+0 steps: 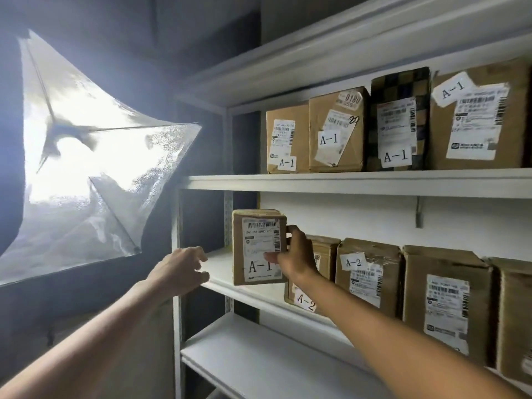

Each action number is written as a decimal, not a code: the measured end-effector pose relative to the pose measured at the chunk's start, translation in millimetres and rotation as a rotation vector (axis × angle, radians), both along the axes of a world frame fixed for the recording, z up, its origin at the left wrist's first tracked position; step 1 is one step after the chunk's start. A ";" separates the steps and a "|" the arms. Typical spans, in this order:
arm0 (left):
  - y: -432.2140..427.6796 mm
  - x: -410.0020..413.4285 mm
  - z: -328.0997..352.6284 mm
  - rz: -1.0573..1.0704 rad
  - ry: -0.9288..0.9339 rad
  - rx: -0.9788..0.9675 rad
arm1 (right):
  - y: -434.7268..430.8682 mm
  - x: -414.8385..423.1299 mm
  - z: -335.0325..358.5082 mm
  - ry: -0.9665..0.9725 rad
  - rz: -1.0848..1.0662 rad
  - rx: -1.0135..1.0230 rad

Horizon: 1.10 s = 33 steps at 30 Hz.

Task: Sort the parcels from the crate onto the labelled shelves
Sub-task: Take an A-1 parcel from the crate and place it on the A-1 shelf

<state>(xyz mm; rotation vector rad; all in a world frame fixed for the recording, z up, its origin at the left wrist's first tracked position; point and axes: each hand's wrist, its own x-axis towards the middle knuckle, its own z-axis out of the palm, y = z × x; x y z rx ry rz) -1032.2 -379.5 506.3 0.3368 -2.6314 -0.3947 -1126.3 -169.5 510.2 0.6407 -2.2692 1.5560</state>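
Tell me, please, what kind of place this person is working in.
Probably a parcel storeroom: white metal shelves hold brown cardboard parcels tagged A-1 and A-2, the right hand grips a small brown A-1 box, and a silver softbox lamp glares beside them.

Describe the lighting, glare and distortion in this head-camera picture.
Head view: the studio light at left blows out to white glare, and the wall around it falls dark; the shelf edges fan out under wide-angle distortion; the A-1 label on the parcel in the right hand reads clearly, but the fine print on the shelved boxes is too soft to read.
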 end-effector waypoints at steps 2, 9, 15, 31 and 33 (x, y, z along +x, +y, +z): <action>-5.7 -20.0 10.8 -0.001 0.024 0.002 | -8.8 -17.0 12.7 0.037 -0.011 0.000; -44.1 -74.0 50.5 0.008 0.083 -0.056 | -51.4 -64.1 83.7 0.161 -0.008 -0.089; -87.5 -129.2 114.3 -0.036 0.255 -0.115 | -88.0 -104.5 155.2 0.259 -0.063 -0.137; -172.1 -266.4 196.0 -0.258 0.432 -0.035 | -174.6 -205.1 197.4 0.346 -0.366 0.108; -170.4 -275.8 196.9 -0.284 0.427 -0.013 | -174.0 -206.8 199.6 0.310 -0.405 0.157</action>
